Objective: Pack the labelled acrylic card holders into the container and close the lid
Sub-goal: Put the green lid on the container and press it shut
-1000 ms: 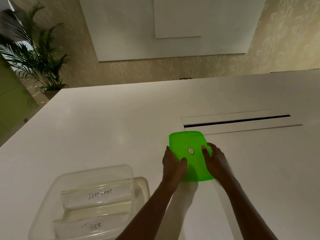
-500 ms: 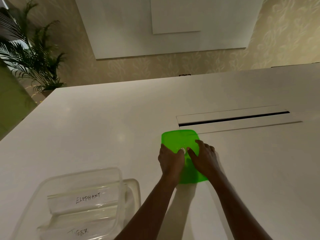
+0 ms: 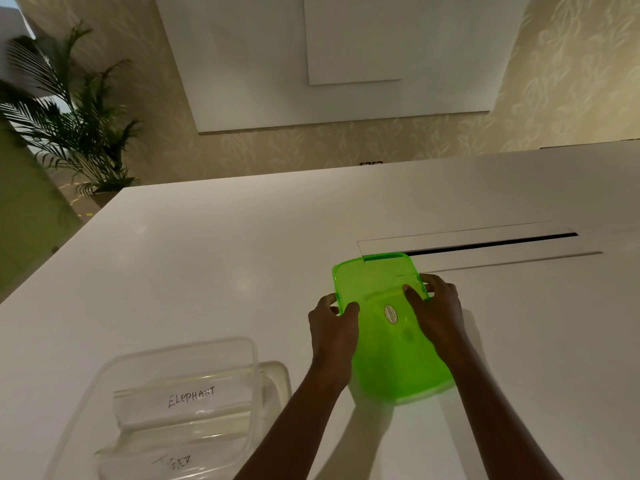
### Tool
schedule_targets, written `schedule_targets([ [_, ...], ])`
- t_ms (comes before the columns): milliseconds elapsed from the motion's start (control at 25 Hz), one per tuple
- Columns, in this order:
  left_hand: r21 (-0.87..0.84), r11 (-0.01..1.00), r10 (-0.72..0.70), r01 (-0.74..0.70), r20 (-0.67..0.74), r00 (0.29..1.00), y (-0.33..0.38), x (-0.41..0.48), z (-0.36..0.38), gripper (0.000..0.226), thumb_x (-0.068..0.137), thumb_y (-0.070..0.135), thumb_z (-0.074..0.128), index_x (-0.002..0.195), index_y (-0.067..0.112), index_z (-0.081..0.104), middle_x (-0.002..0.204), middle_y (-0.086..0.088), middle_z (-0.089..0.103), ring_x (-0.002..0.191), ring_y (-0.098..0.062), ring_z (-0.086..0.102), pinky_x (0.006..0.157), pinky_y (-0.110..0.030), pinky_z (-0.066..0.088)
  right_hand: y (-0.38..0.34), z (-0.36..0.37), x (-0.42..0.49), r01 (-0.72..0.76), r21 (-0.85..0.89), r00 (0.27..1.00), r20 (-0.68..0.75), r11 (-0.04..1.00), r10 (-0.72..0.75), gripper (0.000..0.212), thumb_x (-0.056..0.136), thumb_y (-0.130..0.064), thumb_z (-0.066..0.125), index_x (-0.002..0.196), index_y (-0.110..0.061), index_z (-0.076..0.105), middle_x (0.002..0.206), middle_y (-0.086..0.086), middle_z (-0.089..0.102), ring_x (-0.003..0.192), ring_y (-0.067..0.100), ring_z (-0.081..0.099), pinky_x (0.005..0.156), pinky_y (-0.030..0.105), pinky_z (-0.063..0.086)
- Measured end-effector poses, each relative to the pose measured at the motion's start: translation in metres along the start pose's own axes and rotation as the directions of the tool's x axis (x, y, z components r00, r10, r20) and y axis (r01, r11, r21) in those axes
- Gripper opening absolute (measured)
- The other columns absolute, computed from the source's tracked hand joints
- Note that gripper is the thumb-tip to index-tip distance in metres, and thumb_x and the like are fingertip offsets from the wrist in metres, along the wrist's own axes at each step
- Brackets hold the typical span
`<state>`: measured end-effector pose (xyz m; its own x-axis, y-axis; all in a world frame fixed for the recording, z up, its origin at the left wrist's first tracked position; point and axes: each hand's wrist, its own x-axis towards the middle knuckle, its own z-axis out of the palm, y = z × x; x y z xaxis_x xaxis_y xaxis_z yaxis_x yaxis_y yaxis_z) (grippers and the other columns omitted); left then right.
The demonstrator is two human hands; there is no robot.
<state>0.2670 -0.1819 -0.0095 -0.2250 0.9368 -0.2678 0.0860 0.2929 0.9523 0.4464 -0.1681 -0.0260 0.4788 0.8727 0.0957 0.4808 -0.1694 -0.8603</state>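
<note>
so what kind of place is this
Probably a meeting room or office. A large white table has a long cable slot set into its top, a big white panel hangs on the patterned wall, and a potted palm stands in the corner.

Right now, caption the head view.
Left hand and right hand grip the green lid near the clear container of labelled card holders.

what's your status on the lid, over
Left hand and right hand both grip the green lid by its side edges. Container open, Elephant card holder and Tiger card holder inside. Nothing on the table between them.
</note>
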Motion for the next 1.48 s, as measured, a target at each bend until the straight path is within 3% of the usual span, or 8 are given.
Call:
schedule_targets([
  [200, -0.011, 0.996, 0.089, -0.089, 0.032, 0.996, 0.011, -0.024, -0.039, 0.033, 0.093, 0.032, 0.07, 0.123, 0.022, 0.063, 0.125, -0.003, 0.061, 0.101, -0.016, 0.065, 0.065, -0.026, 0.049, -0.029, 0.003, -0.022, 0.026, 0.038, 0.999, 0.024, 0.999, -0.026, 0.037, 0.095, -0.038, 0.066, 0.124, -0.014, 0.062, 0.115, 0.013, 0.07, 0.1, 0.028, 0.064, 0.085, 0.037, 0.05],
  [360, 0.002, 0.991, 0.137, -0.137, 0.08, 0.987, 0.017, -0.037, -0.079, 0.035, 0.086, 0.044, 0.071, 0.115, 0.028, 0.062, 0.118, 0.002, 0.067, 0.099, -0.018, 0.069, 0.081, -0.041, 0.061, -0.051, 0.014, -0.04, 0.051, 0.054, 0.997, 0.061, 0.997, -0.055, 0.038, 0.097, -0.04, 0.064, 0.124, -0.015, 0.062, 0.115, 0.013, 0.07, 0.094, 0.023, 0.06, 0.08, 0.032, 0.047],
  [560, 0.014, 0.983, 0.178, -0.182, 0.133, 0.975, 0.028, -0.039, -0.142, 0.023, 0.098, 0.036, 0.067, 0.118, 0.027, 0.057, 0.1, -0.005, 0.073, 0.067, -0.021, 0.07, 0.061, -0.036, 0.06, -0.085, 0.035, -0.066, 0.11, 0.042, 0.989, 0.09, 0.993, -0.113, 0.033, 0.097, -0.043, 0.062, 0.119, -0.019, 0.067, 0.112, 0.007, 0.072, 0.093, 0.022, 0.063, 0.075, 0.028, 0.04],
  [760, -0.077, 0.992, 0.114, -0.102, 0.17, 0.979, 0.042, -0.023, -0.203, 0.03, 0.101, 0.032, 0.065, 0.101, 0.002, 0.062, 0.088, -0.01, 0.081, 0.071, -0.039, 0.078, 0.066, -0.043, 0.062, -0.125, 0.052, -0.092, 0.222, 0.04, 0.97, 0.09, 0.974, -0.225, 0.029, 0.096, -0.038, 0.065, 0.12, -0.023, 0.066, 0.092, 0.001, 0.068, 0.08, 0.016, 0.063, 0.066, 0.025, 0.042],
  [920, -0.167, 0.98, 0.151, -0.112, 0.243, 0.958, 0.053, -0.019, -0.251, 0.019, 0.103, 0.021, 0.063, 0.102, 0.002, 0.063, 0.091, -0.014, 0.081, 0.064, -0.035, 0.076, 0.063, -0.045, 0.063, -0.157, 0.062, -0.111, 0.274, 0.072, 0.948, 0.147, 0.959, -0.281, 0.019, 0.094, -0.038, 0.068, 0.109, -0.027, 0.066, 0.079, -0.005, 0.063, 0.064, 0.005, 0.055, 0.059, 0.023, 0.043],
  [1120, -0.082, 0.973, 0.23, -0.215, 0.333, 0.914, 0.064, -0.004, -0.306, 0.023, 0.104, 0.026, 0.06, 0.115, 0.01, 0.072, 0.085, -0.01, 0.079, 0.054, -0.024, 0.067, 0.056, -0.031, 0.055, -0.198, 0.068, -0.133, 0.11, 0.423, 0.911, 0.318, 0.9, -0.261, 0.018, 0.099, -0.025, 0.064, 0.116, -0.023, 0.07, 0.094, 0.007, 0.076, 0.071, 0.02, 0.07, 0.065, 0.034, 0.059],
  [1280, -0.009, 0.957, 0.276, -0.288, 0.317, 0.907, 0.069, 0.013, -0.333, 0.021, 0.098, 0.029, 0.069, 0.112, 0.016, 0.077, 0.085, -0.009, 0.08, 0.05, -0.022, 0.063, 0.062, -0.035, 0.052, -0.209, 0.081, -0.15, 0.138, 0.424, 0.866, 0.387, 0.895, -0.317, 0.017, 0.098, -0.008, 0.063, 0.109, -0.008, 0.075, 0.091, 0.019, 0.072, 0.066, 0.026, 0.068, 0.06, 0.034, 0.06],
  [1480, -0.109, 0.958, 0.284, -0.264, 0.247, 0.927, 0.072, 0.023, -0.346, 0.02, 0.093, 0.025, 0.076, 0.108, 0.013, 0.078, 0.098, -0.012, 0.081, 0.051, -0.021, 0.063, 0.056, -0.03, 0.056, -0.212, 0.101, -0.163, 0.008, 0.535, 0.903, 0.359, 0.845, -0.236, 0.014, 0.096, -0.003, 0.063, 0.103, -0.002, 0.076, 0.084, 0.019, 0.067, 0.064, 0.026, 0.066, 0.058, 0.036, 0.061],
])
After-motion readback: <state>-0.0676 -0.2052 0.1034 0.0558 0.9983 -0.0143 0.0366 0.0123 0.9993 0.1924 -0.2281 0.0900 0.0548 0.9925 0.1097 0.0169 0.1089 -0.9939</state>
